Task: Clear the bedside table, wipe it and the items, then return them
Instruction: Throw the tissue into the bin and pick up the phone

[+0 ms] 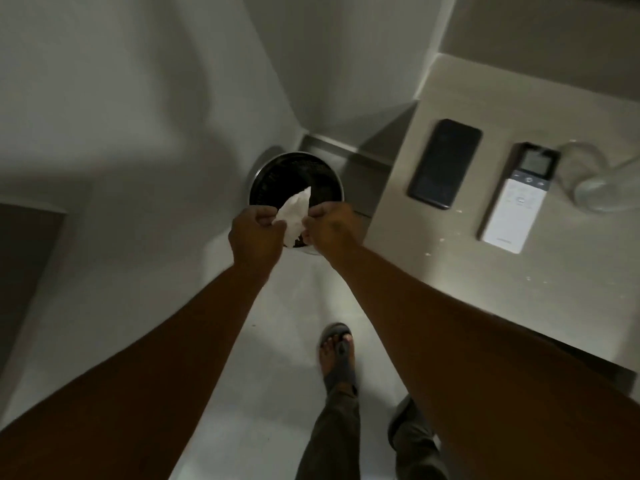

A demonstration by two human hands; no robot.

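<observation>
Right, feet: one sandalled foot (337, 355) is planted on the pale floor (273, 403) below and between the two forearms, and a second sandal (403, 417) peeks out under the right arm.
Arms: both are stretched forward and bare, converging toward the middle of the view.
Left hand (256, 233): curled closed, with its fingers pinching the left edge of a white tissue (294, 211).
Right hand (329, 226): also curled closed, gripping the right edge of the same tissue, so the sheet sits bunched between the two hands.
Tissue: crumpled and white, held up in the air with its upper corner poking away from the hands.
Bin (296, 188): round, with a dark inside and a light rim, sitting on the floor directly beneath and just beyond both hands; the tissue hangs over its open mouth.
Tabletop (450, 271): beige, off to the right of the right hand, with a few pale crumbs scattered on the side nearest the arm.
Phone (444, 163): dark, lying flat on the tabletop, right of and beyond the right hand.
Remote (517, 199): white with a small screen at its far end, lying just right of the phone and apart from it.
Glass (588, 178): clear and blurred, at the far right past the remote; I can't tell whether it touches the remote.
Wall (138, 81): plain and pale, rising beyond the bin and to the left of the left hand.
</observation>
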